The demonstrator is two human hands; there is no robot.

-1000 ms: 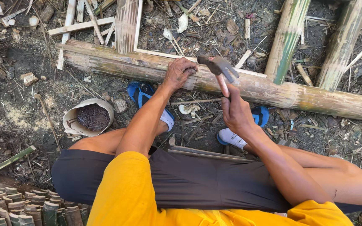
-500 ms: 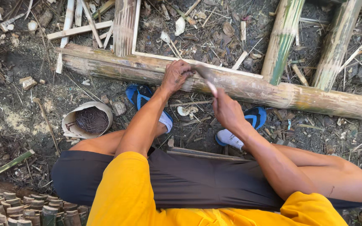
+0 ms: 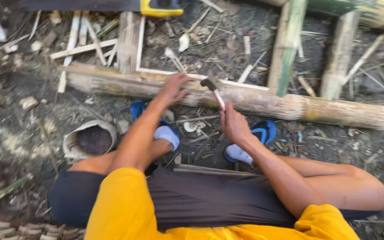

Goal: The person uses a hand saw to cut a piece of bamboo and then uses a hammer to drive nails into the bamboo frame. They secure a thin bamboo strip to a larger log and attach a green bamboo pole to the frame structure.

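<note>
At the far left, a round container (image 3: 92, 140) of dark material sits on the littered ground (image 3: 32, 102), near the person's knee. The left hand (image 3: 173, 89) rests on the long bamboo pole (image 3: 290, 104), fingers spread flat to steady it rather than closed around anything. Just right of it, the hammer (image 3: 213, 89) has its head down at the pole's top surface beside a thin pale strip (image 3: 245, 83) lying along it. The right hand (image 3: 234, 124) has its grip fully closed around the handle. Whatever is being driven is too blurred to see, so how deep it sits cannot be told; judging by the posture, the hammering looks under way, not finished. Blue sandals (image 3: 263, 131) brace below the pole.
</note>
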